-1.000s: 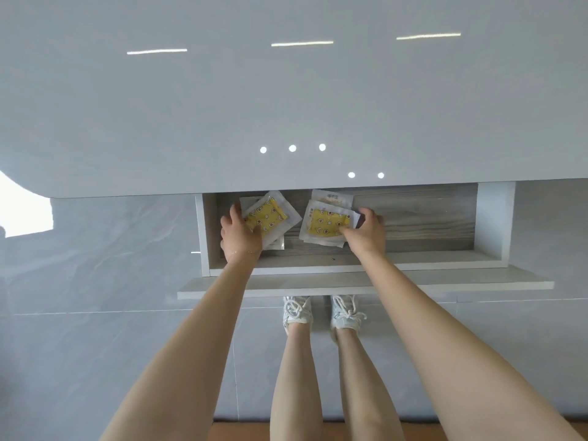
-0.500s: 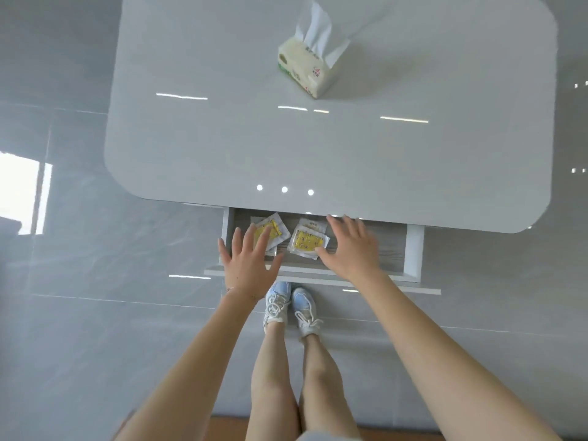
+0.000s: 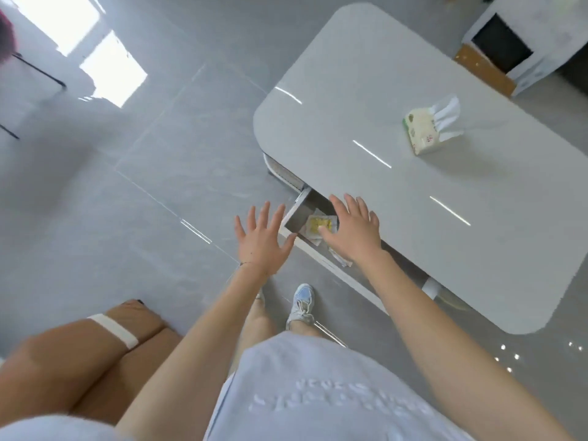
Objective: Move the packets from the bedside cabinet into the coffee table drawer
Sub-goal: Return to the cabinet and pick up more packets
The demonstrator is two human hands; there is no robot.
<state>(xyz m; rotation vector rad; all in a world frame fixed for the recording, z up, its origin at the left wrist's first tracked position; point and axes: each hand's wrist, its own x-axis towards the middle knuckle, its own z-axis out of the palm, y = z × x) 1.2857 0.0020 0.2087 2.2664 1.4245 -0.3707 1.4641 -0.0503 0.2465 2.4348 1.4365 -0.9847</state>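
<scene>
The coffee table drawer [image 3: 294,214] stands pulled out from under the glossy grey coffee table [image 3: 429,198]. A white packet with a yellow centre [image 3: 319,225] lies inside it. A corner of another packet [image 3: 341,260] shows below my right wrist. My left hand [image 3: 262,241] hovers with its fingers spread, just left of the drawer's front corner, holding nothing. My right hand [image 3: 354,232] is spread flat above the drawer and covers part of its contents. The bedside cabinet is out of view.
A tissue pack [image 3: 424,132] sits on the table top. A tan sofa cushion [image 3: 95,354] with a white band lies at the lower left. A white cabinet with a dark opening [image 3: 509,46] stands at the top right. Grey tiled floor spreads to the left.
Both hands let go of the packets in the drawer and lifted away with fingers spread. The view pulled back and swung left, so the table now sits to the right.
</scene>
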